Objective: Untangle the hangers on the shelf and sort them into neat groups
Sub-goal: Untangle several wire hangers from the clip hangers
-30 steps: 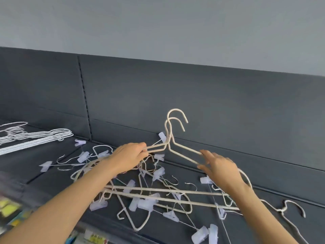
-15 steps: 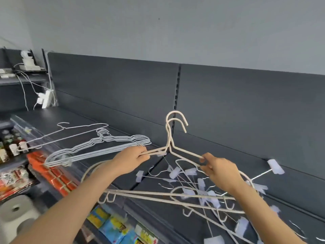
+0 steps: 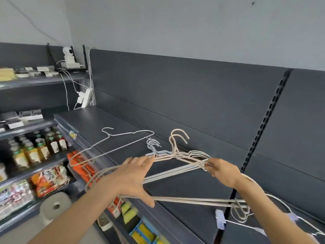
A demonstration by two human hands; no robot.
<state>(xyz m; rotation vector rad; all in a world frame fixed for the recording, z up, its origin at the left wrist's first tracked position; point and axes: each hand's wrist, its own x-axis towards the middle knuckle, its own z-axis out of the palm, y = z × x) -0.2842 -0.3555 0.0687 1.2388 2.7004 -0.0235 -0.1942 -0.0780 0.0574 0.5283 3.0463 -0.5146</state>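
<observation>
I hold a bundle of beige hangers (image 3: 177, 143) in the air over the dark shelf (image 3: 112, 124), hooks pointing up. My left hand (image 3: 131, 176) grips their left shoulder, thumb spread low. My right hand (image 3: 222, 171) pinches the right shoulder. Right behind the bundle lies a neat stack of white-grey hangers (image 3: 154, 146) on the shelf. A single thin wire hanger (image 3: 112, 143) lies further left near the shelf's front edge. Clip hangers (image 3: 237, 213) show at the lower right, partly cut off.
A lower shelf at left carries bottles (image 3: 35, 148) and snack packets (image 3: 49, 180). A paper roll (image 3: 55, 206) stands below. A power strip with cables (image 3: 85, 99) hangs at the back left corner. The upright rail (image 3: 269, 117) divides the back panel.
My view has swung left along the shelf. Both hands have carried the beige bundle leftward, away from the tangled clip hangers, to just in front of the white-grey stack.
</observation>
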